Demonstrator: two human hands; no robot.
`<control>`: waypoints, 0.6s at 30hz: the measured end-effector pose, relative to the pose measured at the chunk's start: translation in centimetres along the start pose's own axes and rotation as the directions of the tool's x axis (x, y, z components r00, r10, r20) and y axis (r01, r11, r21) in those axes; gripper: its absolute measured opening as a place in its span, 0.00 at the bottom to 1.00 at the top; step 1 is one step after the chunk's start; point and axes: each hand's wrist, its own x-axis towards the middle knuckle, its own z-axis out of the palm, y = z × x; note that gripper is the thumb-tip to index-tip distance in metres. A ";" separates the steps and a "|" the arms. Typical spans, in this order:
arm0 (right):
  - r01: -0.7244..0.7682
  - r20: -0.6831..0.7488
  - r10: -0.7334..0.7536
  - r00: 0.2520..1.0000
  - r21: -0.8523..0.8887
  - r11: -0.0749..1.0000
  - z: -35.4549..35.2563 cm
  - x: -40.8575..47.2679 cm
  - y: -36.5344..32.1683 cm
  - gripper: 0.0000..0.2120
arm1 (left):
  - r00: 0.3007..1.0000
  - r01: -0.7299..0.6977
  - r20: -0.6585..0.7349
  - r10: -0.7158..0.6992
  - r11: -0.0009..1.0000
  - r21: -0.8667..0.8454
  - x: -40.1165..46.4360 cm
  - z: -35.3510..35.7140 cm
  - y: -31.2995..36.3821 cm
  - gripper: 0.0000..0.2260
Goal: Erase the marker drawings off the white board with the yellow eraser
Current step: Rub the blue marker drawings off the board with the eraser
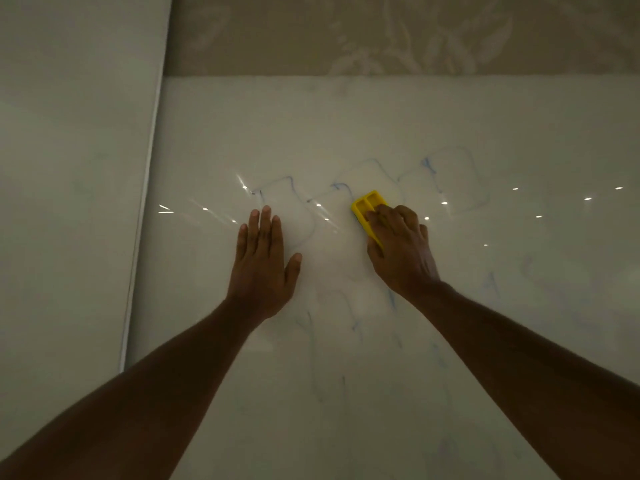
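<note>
A glossy white board [450,116] fills most of the view. Faint blue marker drawings [374,174] run across its middle as looping outlines, and paler smears lie lower down. My right hand [401,251] is shut on the yellow eraser [367,206], which is pressed flat on the board just below the middle loop. My left hand [263,265] lies flat on the board, fingers together and thumb out, to the left of the eraser and over the lower part of the left loop.
The board's left edge [142,216] is a pale metal strip, with a plain wall panel [69,168] beyond it. Above the board's top edge is beige patterned wallpaper [381,32]. Small ceiling-light reflections dot the board.
</note>
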 end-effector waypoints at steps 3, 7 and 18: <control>0.034 -0.043 -0.037 0.998 -0.074 0.997 0.7 0.7 -0.1 0.24 | 1.000 0.027 -0.007 -0.027 1.000 -0.015 -0.7 0.2 -1.8 0.32; -0.256 -0.133 0.254 0.958 0.003 0.967 2.2 1.9 -2.4 0.25 | 0.996 0.087 -0.008 -0.088 0.995 -0.045 -1.6 0.5 -3.7 0.30; 0.405 -0.052 -0.409 0.911 -0.067 0.912 3.8 4.7 -6.5 0.31 | 0.997 0.039 -0.063 -0.044 0.996 -0.076 -2.9 1.5 -6.4 0.28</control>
